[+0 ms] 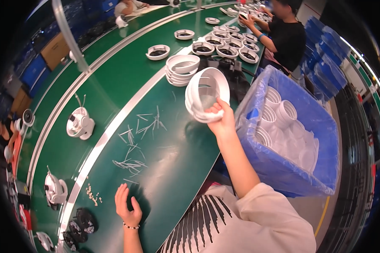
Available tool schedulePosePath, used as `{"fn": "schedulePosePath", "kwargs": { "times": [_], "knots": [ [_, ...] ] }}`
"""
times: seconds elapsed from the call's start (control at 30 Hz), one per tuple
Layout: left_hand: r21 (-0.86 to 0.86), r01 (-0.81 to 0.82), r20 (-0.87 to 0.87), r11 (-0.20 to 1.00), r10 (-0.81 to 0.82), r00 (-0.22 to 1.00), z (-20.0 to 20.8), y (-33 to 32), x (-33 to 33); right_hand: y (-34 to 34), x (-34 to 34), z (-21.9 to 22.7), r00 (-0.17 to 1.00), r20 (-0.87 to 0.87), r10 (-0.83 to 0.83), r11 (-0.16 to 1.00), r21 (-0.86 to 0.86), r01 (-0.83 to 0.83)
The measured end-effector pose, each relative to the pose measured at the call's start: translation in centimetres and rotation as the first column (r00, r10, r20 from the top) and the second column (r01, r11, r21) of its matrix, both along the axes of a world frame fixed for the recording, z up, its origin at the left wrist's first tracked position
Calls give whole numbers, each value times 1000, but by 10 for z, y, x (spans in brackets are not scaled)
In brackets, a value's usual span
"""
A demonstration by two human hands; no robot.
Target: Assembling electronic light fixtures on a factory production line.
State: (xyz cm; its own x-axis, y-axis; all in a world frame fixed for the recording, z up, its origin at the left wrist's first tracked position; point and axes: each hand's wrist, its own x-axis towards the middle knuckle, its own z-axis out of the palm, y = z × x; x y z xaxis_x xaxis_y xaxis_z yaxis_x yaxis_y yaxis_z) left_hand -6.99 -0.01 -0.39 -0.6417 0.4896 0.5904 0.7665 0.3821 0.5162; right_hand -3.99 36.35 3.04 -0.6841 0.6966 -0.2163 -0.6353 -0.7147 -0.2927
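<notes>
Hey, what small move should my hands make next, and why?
Perhaps bring the left hand across to steady the white round piece: the right hand alone grips it by its rim, while the left is open and empty over the green table.

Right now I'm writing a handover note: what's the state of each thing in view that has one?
White ringed part, held, tilted
Right hand, closed on that part
Left hand, open, holding nothing
White rings, stacked
Blue bin, open-topped, lined, partly filled
Thin strips, scattered loose
Tiny pale pieces, scattered
Black parts, clustered
Black-centred white parts, mostly grouped
White units, spaced apart
</notes>
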Motion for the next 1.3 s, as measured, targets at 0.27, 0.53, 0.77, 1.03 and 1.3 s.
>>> {"fn": "schedulePosePath", "kwargs": {
  "times": [0.27,0.53,0.77,1.03,1.3],
  "knots": [
    [20,-11,6,1000,11,1000,-2,-1,-1,62,-67,-63,743,454,-492,868,321,379],
    [23,-22,46,999,21,999,-3,4,-1,71,-80,-74,199,373,-906,415,875,248],
    [-19,-73,51,997,74,996,2,-1,3,15,-24,-46,491,451,-745,499,866,-39],
    [46,-109,137,993,102,985,-2,-9,6,15,216,88,423,322,-847,-69,722,-688],
    [70,-69,113,995,61,992,-5,-13,3,121,253,-10,-191,845,-500,-40,-243,-969]
  ]
}}
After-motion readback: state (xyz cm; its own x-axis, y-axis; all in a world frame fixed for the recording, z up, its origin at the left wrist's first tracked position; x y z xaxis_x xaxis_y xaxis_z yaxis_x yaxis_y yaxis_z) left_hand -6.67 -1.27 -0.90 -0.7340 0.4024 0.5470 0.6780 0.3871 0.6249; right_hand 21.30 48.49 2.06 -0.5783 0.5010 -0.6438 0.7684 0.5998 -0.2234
